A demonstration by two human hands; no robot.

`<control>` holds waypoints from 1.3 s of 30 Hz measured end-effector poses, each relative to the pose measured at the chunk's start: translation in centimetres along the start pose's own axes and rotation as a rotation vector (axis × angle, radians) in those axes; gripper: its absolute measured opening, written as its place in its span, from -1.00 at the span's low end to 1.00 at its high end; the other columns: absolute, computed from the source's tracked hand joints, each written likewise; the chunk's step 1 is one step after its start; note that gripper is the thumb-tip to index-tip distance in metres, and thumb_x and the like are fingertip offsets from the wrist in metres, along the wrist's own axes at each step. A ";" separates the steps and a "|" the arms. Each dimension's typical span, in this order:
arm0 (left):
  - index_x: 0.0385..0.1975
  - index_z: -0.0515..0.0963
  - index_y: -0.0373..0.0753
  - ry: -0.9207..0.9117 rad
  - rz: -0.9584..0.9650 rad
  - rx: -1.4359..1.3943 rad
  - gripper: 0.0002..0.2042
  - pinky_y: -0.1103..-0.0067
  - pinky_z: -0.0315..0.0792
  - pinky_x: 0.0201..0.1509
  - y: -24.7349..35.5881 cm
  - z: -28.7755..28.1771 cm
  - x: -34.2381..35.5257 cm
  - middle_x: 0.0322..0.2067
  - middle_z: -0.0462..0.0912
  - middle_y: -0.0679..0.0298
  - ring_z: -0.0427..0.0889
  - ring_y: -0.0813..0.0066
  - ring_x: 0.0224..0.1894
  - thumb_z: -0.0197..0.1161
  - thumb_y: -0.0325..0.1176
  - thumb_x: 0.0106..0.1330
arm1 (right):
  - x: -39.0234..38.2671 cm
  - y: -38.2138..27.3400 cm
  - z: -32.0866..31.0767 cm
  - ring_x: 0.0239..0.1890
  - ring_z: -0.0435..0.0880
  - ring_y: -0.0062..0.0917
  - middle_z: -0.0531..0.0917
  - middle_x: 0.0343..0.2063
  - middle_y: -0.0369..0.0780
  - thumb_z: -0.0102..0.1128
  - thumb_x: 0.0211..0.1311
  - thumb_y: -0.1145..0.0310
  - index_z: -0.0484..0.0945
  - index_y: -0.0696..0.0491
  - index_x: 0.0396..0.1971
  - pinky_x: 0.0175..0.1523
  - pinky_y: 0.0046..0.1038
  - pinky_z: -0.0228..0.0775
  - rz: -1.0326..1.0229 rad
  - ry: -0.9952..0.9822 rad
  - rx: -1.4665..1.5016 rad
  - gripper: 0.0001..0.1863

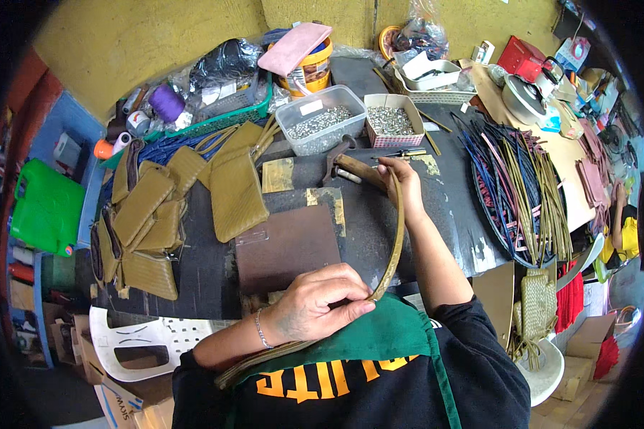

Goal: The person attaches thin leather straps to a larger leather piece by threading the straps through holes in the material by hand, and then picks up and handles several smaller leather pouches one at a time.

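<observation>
A long, narrow olive strap (396, 250) bows between my two hands in front of my green apron. My left hand (318, 304), wearing a bracelet, pinches it between thumb and fingers; more strap trails behind that wrist toward the lower left. Farther up, my right hand (404, 187) has its fingers closed on the strap's upper part. Beside those fingers lies a hammer (361, 170) with a wooden handle and a dark metal head; the handle's end is partly hidden by the hand. A flat brown board (286, 247) lies on the table beyond my left hand.
Olive pouches (147, 214) pile up at left. A clear plastic tub (320, 120) and a checked box (393, 121) hold small metal pieces at the back. Coloured straps (515, 186) fill a round tray at right. A white chair (150, 347) stands at the near left edge.
</observation>
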State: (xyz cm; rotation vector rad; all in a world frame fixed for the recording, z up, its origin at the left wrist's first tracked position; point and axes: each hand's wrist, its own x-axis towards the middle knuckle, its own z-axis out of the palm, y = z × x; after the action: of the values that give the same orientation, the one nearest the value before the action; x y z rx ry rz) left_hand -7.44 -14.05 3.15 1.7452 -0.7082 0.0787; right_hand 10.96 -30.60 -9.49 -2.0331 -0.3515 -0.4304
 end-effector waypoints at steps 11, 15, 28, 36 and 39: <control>-0.58 0.43 -0.30 -0.026 -0.026 0.364 -0.92 0.51 0.33 -0.44 -1.9 -1.4 0.3 -0.54 0.43 0.25 0.46 0.32 -0.49 0.17 -0.48 -0.06 | -5.8 -9.2 -3.9 -0.39 0.53 -0.53 0.53 -0.41 -0.12 0.04 0.02 0.55 0.35 0.18 -0.37 -0.28 -0.57 0.38 0.577 -0.201 1.228 -0.85; -0.57 0.44 -0.29 -0.033 -0.048 0.487 -0.91 0.53 0.33 -0.40 -1.4 -1.2 0.4 -0.51 0.45 0.27 0.46 0.34 -0.46 0.19 -0.50 -0.09 | -8.3 -11.2 -5.3 -0.35 0.54 -0.50 0.53 -0.40 -0.08 0.06 -0.03 0.64 0.35 0.21 -0.39 -0.24 -0.56 0.42 0.436 -0.363 1.139 -0.84; -0.49 0.40 -0.22 -0.073 0.010 0.709 -0.91 0.44 0.27 -0.07 -1.4 -1.2 -0.9 -0.46 0.40 0.35 0.45 0.42 -0.36 0.12 -0.42 0.00 | -10.6 -12.3 -5.3 -0.30 0.52 -0.53 0.54 -0.40 -0.10 0.09 -0.05 0.63 0.41 0.24 -0.46 -0.20 -0.57 0.40 0.028 -0.370 0.863 -0.90; -0.50 0.40 -0.22 -0.055 0.029 0.730 -0.91 0.42 0.30 -0.09 -1.4 -1.5 -0.9 -0.49 0.40 0.34 0.45 0.45 -0.41 0.13 -0.42 -0.01 | -10.3 -12.4 -5.2 -0.32 0.52 -0.52 0.54 -0.43 -0.09 0.07 -0.03 0.63 0.38 0.22 -0.47 -0.22 -0.57 0.39 0.036 -0.400 0.924 -0.91; -0.47 0.39 -0.22 -0.086 -0.031 0.706 -0.88 0.42 0.31 -0.12 -0.9 -1.5 -0.7 -0.45 0.39 0.33 0.46 0.44 -0.38 0.13 -0.41 -0.01 | -10.4 -12.1 -5.2 -0.32 0.52 -0.52 0.53 -0.43 -0.09 0.07 -0.03 0.62 0.37 0.21 -0.47 -0.23 -0.57 0.38 0.010 -0.420 0.919 -0.90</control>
State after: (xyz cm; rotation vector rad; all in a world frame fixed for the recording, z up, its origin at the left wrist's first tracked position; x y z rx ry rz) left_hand -7.10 -12.30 2.54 2.4434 -0.7683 0.2586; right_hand -4.17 -30.21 -2.35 -1.1976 -0.6508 0.1719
